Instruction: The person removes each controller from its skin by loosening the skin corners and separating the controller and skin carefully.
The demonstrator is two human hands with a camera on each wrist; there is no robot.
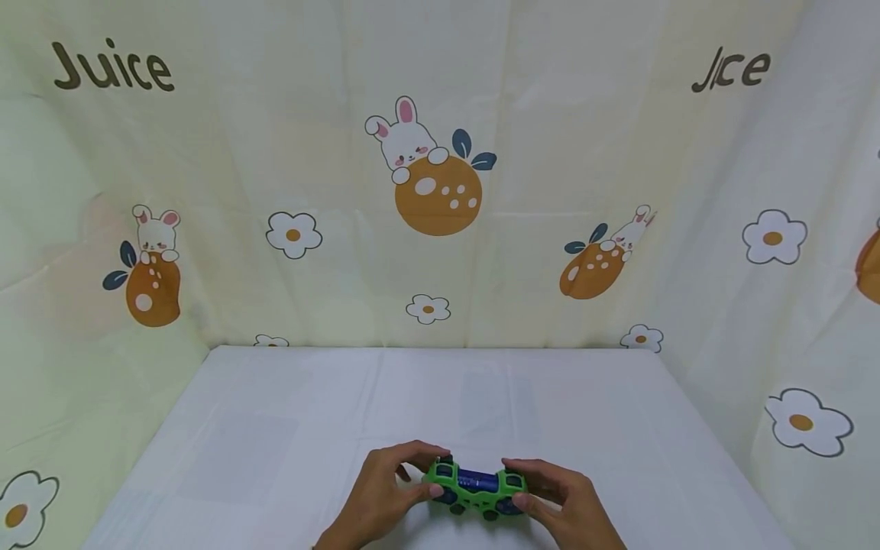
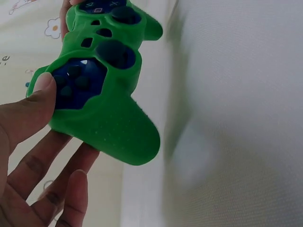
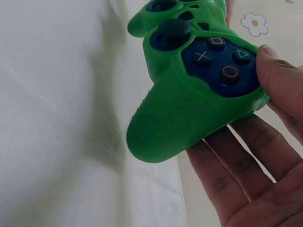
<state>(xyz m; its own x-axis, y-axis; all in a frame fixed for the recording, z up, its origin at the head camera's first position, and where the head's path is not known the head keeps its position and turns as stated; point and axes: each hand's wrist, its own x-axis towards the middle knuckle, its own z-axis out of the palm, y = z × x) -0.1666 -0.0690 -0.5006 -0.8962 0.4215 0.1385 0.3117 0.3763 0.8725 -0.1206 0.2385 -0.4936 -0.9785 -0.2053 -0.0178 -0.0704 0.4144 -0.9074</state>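
Observation:
A blue game controller in a green sleeve (image 1: 474,500) is held between both hands near the front of the table. My left hand (image 1: 388,489) grips its left end, thumb on the edge by the direction buttons and fingers behind. At the other end my right hand (image 1: 567,500) pinches it, thumb beside the symbol buttons. In the left wrist view the controller (image 2: 109,127) shows its direction buttons and a thumbstick. Cross, square, triangle and circle buttons show on the controller (image 3: 165,113) in the right wrist view. Both handles point toward me, free of the palms.
A white cloth covers the table (image 1: 309,405). Behind it and at both sides hangs a cream curtain (image 1: 330,153) printed with rabbits, oranges, flowers and the word Juice. The table's back edge meets this curtain.

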